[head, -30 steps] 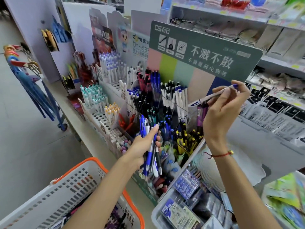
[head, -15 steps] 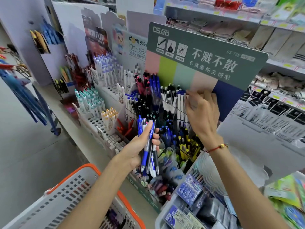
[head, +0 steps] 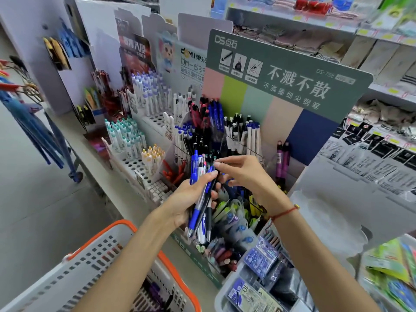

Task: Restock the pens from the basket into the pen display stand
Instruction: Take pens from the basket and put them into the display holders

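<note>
My left hand [head: 191,199] grips a bundle of pens [head: 201,206], blue, white and black, held upright in front of the pen display stand [head: 281,86]. My right hand [head: 243,174] is at the top of that bundle, its thumb and fingertips pinching the upper end of one pen. The stand has a green header with white characters and rows of pens standing in clear compartments [head: 243,136]. The white basket [head: 94,264] with an orange rim sits at the lower left, with a few pens lying in its bottom.
More pen racks [head: 144,102] stand on the shelf to the left. A grey tray of packaged goods [head: 258,287] lies at the lower right. Shelves with folded goods [head: 315,43] rise behind. A blue rack [head: 36,131] stands in the aisle at left.
My right hand put a white pen with a blue cap into the stand's back row, then came down to the bundle in my left hand. The left hand kept its grip.
</note>
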Demonstrator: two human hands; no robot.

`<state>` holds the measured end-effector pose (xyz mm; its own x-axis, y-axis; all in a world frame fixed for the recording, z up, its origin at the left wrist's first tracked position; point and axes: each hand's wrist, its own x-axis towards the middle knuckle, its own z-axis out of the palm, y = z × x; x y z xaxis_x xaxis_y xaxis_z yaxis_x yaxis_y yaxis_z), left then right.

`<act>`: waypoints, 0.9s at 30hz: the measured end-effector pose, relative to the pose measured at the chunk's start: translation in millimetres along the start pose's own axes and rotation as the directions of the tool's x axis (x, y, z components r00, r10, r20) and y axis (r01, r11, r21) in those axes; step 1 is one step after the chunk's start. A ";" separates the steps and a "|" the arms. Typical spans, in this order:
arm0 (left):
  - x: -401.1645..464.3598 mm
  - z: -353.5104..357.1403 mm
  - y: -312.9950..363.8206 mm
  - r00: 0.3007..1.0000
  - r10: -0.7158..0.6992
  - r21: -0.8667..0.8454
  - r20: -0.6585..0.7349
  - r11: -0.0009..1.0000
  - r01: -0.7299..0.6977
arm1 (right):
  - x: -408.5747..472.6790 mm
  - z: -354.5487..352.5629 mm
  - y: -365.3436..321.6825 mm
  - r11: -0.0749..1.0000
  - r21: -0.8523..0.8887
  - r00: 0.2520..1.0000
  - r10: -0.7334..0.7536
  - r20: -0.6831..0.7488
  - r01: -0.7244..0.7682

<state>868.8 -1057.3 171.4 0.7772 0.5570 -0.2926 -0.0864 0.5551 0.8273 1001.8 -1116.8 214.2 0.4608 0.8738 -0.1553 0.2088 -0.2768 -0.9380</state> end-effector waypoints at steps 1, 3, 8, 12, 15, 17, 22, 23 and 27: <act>0.0 -1.9 0.8 0.999 0.011 0.001 -0.049 1.000 -0.011 | 2.9 1.1 -0.6 1.000 -0.004 0.999 -0.025 -0.026 0.025; 0.5 -8.8 2.2 0.988 0.018 -0.031 -0.153 0.999 -0.023 | 10.8 3.0 -2.6 0.995 0.012 0.988 -0.096 -0.123 0.098; 1.9 -40.5 4.3 0.940 0.000 -0.195 -0.342 0.978 -0.071 | 26.4 6.5 -12.5 0.889 0.001 0.712 -0.367 -0.599 0.458; 3.4 -57.6 3.8 0.941 -0.039 -0.248 -0.336 0.967 -0.049 | 33.7 22.5 -19.5 0.760 -0.212 0.494 -0.580 -0.647 0.614; 3.7 -58.0 4.7 0.944 -0.041 -0.270 -0.329 0.961 -0.052 | 44.2 33.4 -18.0 0.708 -0.387 0.468 -0.691 -0.551 0.591; 2.3 -57.0 7.0 0.949 -0.034 -0.290 -0.315 0.955 -0.061 | 51.4 35.7 -18.4 0.671 -0.467 0.469 -0.740 -0.483 0.576; -4.1 -53.5 11.6 0.968 0.003 -0.296 -0.250 0.952 -0.079 | 68.3 34.2 -7.8 0.607 -0.640 0.658 -0.725 -0.203 0.471; -4.9 -53.6 12.0 0.972 0.007 -0.298 -0.234 0.951 -0.078 | 69.5 34.5 -2.7 0.585 -0.677 0.681 -0.713 -0.167 0.446; -5.9 -53.8 12.7 0.978 -0.008 -0.280 -0.208 0.959 -0.052 | 70.2 37.0 9.4 0.439 -0.816 0.678 -0.730 -0.080 0.377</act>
<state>829.6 -1020.4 157.8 0.6312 0.6692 -0.3922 -0.2977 0.6759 0.6741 1004.2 -1043.2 183.1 0.2290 0.7629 0.6046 0.9689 -0.1186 -0.2174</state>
